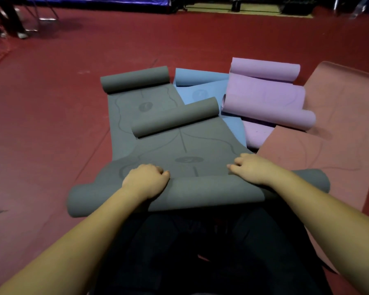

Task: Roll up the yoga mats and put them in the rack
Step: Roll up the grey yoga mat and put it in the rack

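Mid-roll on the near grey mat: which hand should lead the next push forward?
Neither clearly; use both. The left hand and right hand both grip the grey mat at its rolled near end, either side of centre. The right sits slightly farther forward, so the left probably needs to catch up.

Both arms are reaching forward, left hand (146, 179) and right hand (250, 168) curling knuckles-up over the grey mat's rolled edge (200, 193).
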`<state>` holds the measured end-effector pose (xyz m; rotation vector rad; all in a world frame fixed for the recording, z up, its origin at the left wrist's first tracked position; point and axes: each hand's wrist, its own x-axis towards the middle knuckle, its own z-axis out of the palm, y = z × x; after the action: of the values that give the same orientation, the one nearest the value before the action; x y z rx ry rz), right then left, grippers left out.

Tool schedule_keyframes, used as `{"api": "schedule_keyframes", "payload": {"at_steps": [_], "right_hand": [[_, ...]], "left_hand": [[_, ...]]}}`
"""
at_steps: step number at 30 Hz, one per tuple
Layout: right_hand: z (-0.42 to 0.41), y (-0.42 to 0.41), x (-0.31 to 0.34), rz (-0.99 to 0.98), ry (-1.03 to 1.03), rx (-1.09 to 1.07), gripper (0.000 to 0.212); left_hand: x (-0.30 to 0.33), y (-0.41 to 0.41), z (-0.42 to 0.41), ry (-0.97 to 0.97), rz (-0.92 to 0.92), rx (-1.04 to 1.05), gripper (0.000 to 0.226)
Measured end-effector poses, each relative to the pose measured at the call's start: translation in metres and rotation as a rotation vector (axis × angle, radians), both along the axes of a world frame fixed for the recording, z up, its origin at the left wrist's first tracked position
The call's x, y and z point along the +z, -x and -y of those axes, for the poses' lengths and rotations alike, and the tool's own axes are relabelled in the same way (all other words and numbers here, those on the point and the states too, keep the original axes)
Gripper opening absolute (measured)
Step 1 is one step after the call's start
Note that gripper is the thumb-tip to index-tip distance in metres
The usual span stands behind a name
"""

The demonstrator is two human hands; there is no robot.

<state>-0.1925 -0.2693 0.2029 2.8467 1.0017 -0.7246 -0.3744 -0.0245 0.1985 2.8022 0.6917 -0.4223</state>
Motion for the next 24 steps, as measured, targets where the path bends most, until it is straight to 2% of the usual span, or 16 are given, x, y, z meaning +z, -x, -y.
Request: {"api": "schedule_keyframes", "payload": {"at_steps": [2, 4, 6, 9, 12, 17, 20, 24], "right_hand": [[0.002, 0.003, -0.004, 0.092, -0.116, -0.030, 0.047], [0.002, 0.008, -0.004, 0.201, -0.178, -0.054, 0.056], [0.002, 0.013, -0.002, 0.257, -0.191, -0.073, 0.061], [0.010, 0.026, -0.005, 0.303, -0.190, -0.045, 0.064], [0.018, 0.044, -0.018, 0.441, -0.246, 0.004, 0.066], [0.021, 0.044, -0.033, 0.506, -0.294, -0.014, 0.059], [0.014, 0.038, -0.031, 0.527, -0.279, -0.015, 0.061], [0.009, 0.029, -0.030, 0.516, -0.268, 0.005, 0.067]], "left_hand": [[0.002, -0.004, -0.003, 0.059, -0.038, 0.023, 0.045], [0.004, -0.011, -0.006, 0.099, -0.068, 0.039, 0.039], [0.005, -0.018, -0.010, 0.137, -0.105, 0.065, 0.033], [0.008, -0.030, -0.015, 0.187, -0.183, 0.098, 0.041], [0.014, -0.042, -0.015, 0.210, -0.271, 0.058, 0.042], [0.005, -0.051, -0.020, 0.225, -0.351, -0.006, 0.037], [0.000, -0.051, -0.023, 0.184, -0.243, 0.030, 0.040], [0.000, -0.035, -0.017, -0.030, 0.177, 0.056, 0.044]]}}
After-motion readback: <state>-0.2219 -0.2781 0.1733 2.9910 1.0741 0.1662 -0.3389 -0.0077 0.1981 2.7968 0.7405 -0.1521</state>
